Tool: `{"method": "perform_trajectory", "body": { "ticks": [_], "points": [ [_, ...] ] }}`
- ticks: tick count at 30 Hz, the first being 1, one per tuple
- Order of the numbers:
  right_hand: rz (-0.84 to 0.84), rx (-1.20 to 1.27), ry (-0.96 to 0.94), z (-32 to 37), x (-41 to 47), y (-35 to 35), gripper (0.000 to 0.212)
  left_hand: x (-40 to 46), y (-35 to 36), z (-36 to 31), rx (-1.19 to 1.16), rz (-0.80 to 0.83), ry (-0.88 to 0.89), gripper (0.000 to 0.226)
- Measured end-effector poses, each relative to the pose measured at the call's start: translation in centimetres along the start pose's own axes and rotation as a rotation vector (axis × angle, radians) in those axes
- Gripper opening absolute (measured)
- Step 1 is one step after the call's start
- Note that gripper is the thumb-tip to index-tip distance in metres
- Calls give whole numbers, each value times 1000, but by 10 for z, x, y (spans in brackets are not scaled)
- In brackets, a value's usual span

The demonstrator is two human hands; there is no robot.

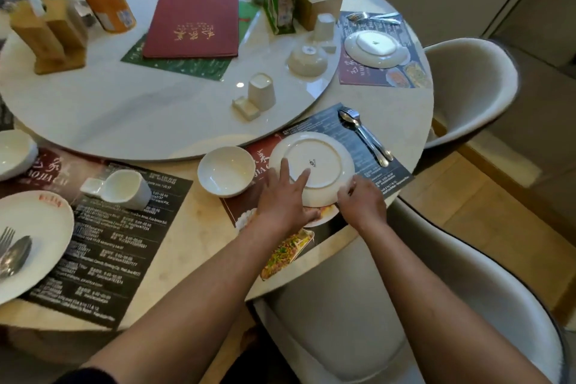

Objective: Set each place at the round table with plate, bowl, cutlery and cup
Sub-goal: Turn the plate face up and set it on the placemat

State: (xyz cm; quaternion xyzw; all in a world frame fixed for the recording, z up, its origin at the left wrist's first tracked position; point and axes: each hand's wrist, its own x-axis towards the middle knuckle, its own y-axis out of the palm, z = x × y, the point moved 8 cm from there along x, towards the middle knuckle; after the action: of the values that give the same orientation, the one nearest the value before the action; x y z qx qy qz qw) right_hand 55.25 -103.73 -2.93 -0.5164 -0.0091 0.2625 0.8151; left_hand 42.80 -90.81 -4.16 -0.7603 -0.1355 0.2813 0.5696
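Observation:
A white plate (314, 162) lies upside down on the dark placemat (396, 170) in front of me. My left hand (282, 196) rests on its near left rim with fingers spread across the base. My right hand (361, 199) pinches the plate's near right rim. A white bowl (226, 170) stands upright just left of the plate. A fork and spoon (363, 132) lie together on the mat to the plate's right. A cup (261, 92) stands upside down on the turntable beyond, next to a small white rest (246, 108).
The left place has a plate (34, 234) bearing a fork and spoon, a tipped cup (126, 185) and a bowl (15, 153). The far right place has an upturned plate (375, 48), cutlery, a bowl (307, 59). A red menu (193, 20) and condiments sit on the turntable. Chairs (467, 87) ring the table.

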Motion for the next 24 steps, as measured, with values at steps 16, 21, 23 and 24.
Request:
{"method": "perform_trajectory", "body": {
  "ticks": [16, 21, 23, 24],
  "points": [
    [492, 570, 416, -34, 24, 8, 84, -73, 19, -41, -54, -5, -216, 95],
    [486, 495, 392, -33, 23, 7, 85, -77, 17, -47, -50, -6, -204, 90],
    [489, 470, 384, -30, 26, 9, 89, -77, 17, -45, -62, -23, -211, 88],
    [493, 469, 387, -32, 29, 13, 92, -77, 18, -44, -69, -27, -213, 87]
  ]
}}
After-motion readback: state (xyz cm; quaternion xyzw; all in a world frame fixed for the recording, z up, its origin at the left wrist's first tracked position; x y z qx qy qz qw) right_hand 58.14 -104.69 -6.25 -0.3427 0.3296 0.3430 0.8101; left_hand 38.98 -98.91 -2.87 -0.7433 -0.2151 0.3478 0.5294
